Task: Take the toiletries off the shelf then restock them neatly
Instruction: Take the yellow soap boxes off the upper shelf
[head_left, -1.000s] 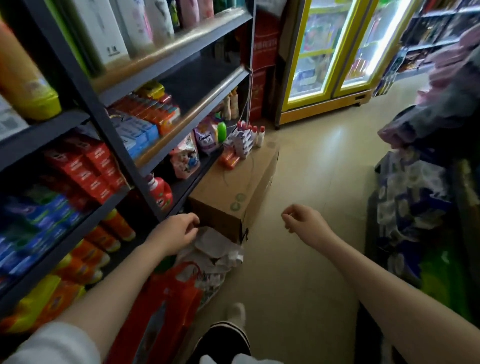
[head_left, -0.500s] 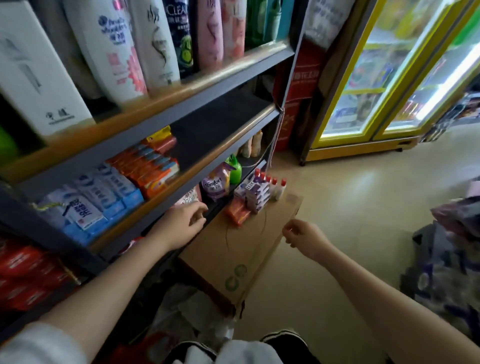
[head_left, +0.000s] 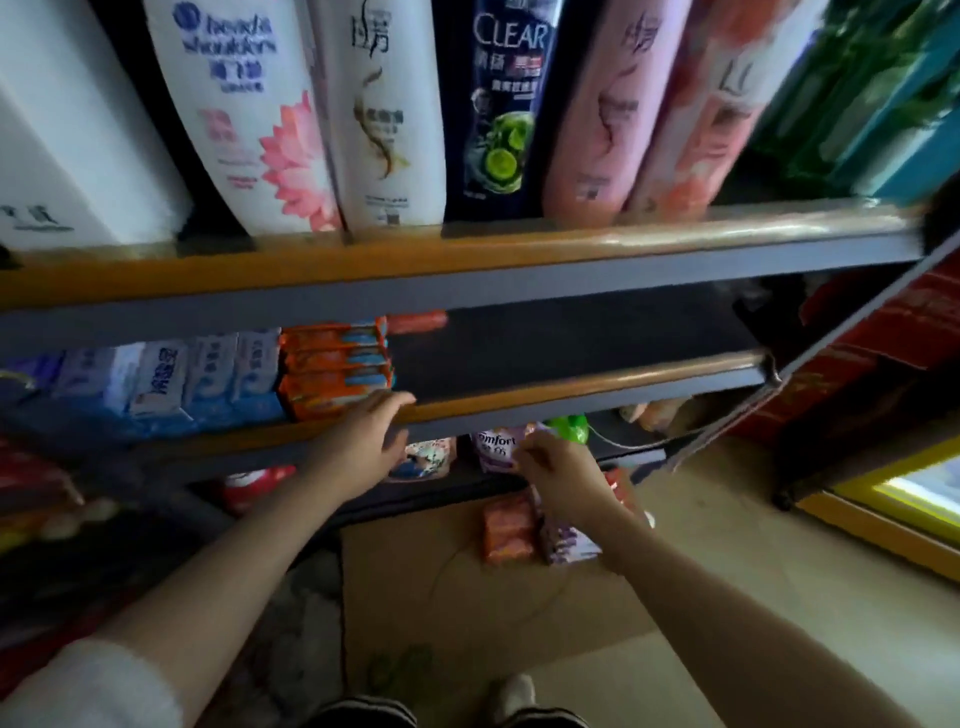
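My left hand rests open on the front lip of the middle shelf, just right of a stack of orange toothpaste boxes. The right half of that shelf is bare. My right hand hovers with loosely curled fingers over orange packs and purple boxes lying on a cardboard box on the floor; it holds nothing that I can see. Blue and white toothpaste boxes fill the shelf's left part.
Large shampoo bottles stand along the upper shelf. A pink Comfort pouch and a green bottle sit on the lower shelf behind my right hand. A yellow-framed fridge stands at the right. My feet are below.
I have moved closer to the shelves and my view has lifted. My left hand rose from the lower shelf edge to the middle shelf lip. My right hand moved forward over the packs on the box.
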